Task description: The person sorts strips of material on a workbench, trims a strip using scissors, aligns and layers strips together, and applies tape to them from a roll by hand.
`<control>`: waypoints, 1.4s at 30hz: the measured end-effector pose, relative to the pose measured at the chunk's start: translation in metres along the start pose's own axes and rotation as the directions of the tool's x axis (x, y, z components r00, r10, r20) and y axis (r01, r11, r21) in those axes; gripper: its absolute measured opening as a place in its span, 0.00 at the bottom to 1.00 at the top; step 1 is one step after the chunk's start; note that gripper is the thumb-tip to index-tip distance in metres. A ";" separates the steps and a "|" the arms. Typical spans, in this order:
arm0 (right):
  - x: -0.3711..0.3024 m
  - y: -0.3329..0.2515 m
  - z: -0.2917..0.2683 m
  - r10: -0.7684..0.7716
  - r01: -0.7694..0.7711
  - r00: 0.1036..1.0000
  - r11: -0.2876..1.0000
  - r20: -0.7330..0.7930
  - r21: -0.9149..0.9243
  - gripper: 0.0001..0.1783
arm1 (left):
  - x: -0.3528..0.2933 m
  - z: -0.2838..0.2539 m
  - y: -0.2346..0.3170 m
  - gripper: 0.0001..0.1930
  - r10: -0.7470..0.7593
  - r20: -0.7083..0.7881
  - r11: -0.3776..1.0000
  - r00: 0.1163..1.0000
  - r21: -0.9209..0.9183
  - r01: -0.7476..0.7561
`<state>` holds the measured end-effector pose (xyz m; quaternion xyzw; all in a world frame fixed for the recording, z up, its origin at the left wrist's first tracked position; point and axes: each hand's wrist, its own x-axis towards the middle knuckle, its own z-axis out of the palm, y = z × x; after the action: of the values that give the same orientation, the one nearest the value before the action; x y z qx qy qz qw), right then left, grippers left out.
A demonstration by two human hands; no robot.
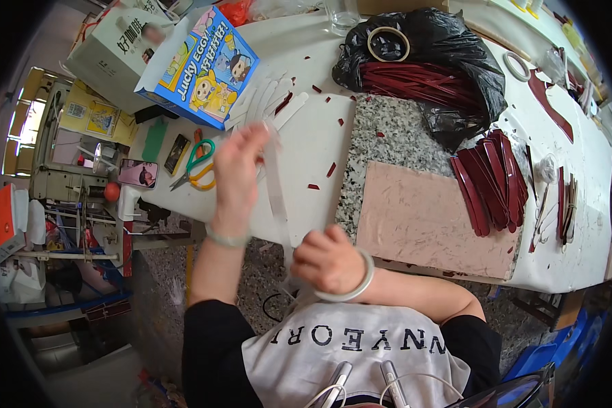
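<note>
A long pale, translucent strip (275,183) stretches between my two hands in front of the table's near edge. My left hand (236,166), smeared by motion, is closed at the strip's upper end, beside the blue printed box. Lower down, near my body, my right hand (330,262) is curled with its fingers around the lower part of the strip; its fingertips are partly hidden. Beyond the left hand lie several whitish strips (291,109) and a small dark red piece (283,103). Green-and-yellow-handled scissors (200,163) rest left of the left hand.
A pinkish board (421,217) lies on a speckled stone slab (387,129), with dark red strips (489,180) fanned at its right. Behind it, a black plastic bag (449,47) holds more red strips. The blue box (207,75) and a phone (138,173) stand left.
</note>
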<state>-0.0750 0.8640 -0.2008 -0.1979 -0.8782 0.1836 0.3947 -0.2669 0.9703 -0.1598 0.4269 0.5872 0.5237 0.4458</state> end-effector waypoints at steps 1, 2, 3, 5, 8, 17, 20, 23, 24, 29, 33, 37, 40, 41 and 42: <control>-0.003 -0.004 0.006 -0.008 0.008 1.000 1.000 -0.005 -0.002 0.12 | 0.029 -0.004 0.008 0.11 -0.003 -0.030 0.999 1.000 0.033 0.004; -0.005 -0.007 0.011 -0.071 0.066 0.996 0.994 0.061 0.087 0.10 | 0.057 -0.007 0.015 0.11 -0.004 -0.059 0.998 0.998 0.063 0.007; -0.006 -0.008 0.015 -0.136 0.113 0.983 0.977 0.124 0.180 0.09 | 0.085 -0.013 0.013 0.13 0.044 -0.034 0.992 0.998 0.118 -0.039; -0.006 -0.007 0.016 -0.123 0.090 0.980 0.975 0.156 0.202 0.08 | 0.125 -0.030 0.003 0.15 0.091 -0.008 0.981 0.996 0.173 -0.088; -0.009 -0.004 0.011 -0.073 0.027 0.977 0.975 0.200 0.222 0.05 | 0.145 -0.056 -0.009 0.18 0.229 0.099 0.757 0.968 0.607 -0.241; 0.005 0.012 0.002 0.036 -0.094 0.983 0.942 0.180 0.321 0.05 | -0.018 -0.079 -0.058 0.13 0.193 0.139 0.294 0.971 0.936 -0.192; 0.006 0.010 0.000 0.059 -0.117 0.983 0.932 0.175 0.343 0.06 | -0.039 -0.070 -0.066 0.13 0.457 0.169 0.275 0.873 0.907 -0.319; 0.007 0.013 -0.009 0.097 -0.151 0.980 0.929 0.172 0.337 0.05 | -0.045 -0.060 -0.060 0.12 0.503 0.073 0.366 0.861 0.884 -0.290; 0.008 0.015 -0.014 0.101 -0.155 0.980 0.931 0.172 0.332 0.05 | -0.050 -0.055 -0.054 0.10 0.457 0.028 0.468 0.889 0.842 -0.267; 0.020 0.026 -0.044 0.401 -0.419 0.907 0.827 0.129 0.375 0.03 | -0.084 -0.012 -0.010 0.08 -0.017 0.137 0.989 0.990 0.147 -0.003; 0.022 0.028 -0.055 0.558 -0.517 0.829 0.741 0.035 0.429 0.05 | -0.098 -0.003 0.001 0.10 -0.136 0.407 0.986 0.903 0.149 0.081; 0.019 0.029 -0.053 0.626 -0.585 0.775 0.663 0.081 0.468 0.05 | -0.106 0.003 -0.002 0.11 -0.152 0.405 0.988 0.902 0.091 0.126; 0.017 0.029 -0.050 0.618 -0.584 0.782 0.683 0.078 0.438 0.05 | -0.107 0.007 -0.008 0.11 -0.128 0.372 0.992 0.919 0.028 0.126; 0.017 0.029 -0.050 0.591 -0.556 0.806 0.744 0.024 0.371 0.04 | -0.106 0.007 -0.010 0.11 -0.119 0.362 0.992 0.925 0.010 0.124; 0.018 0.028 -0.050 0.590 -0.555 0.807 0.745 0.025 0.370 0.04 | -0.107 0.008 -0.010 0.11 -0.119 0.360 0.992 0.925 0.009 0.124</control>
<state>-0.0418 0.9052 -0.1714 -0.3904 -0.7064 0.4440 0.3893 -0.2340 0.8673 -0.1615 0.4753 0.5170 0.4122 0.5804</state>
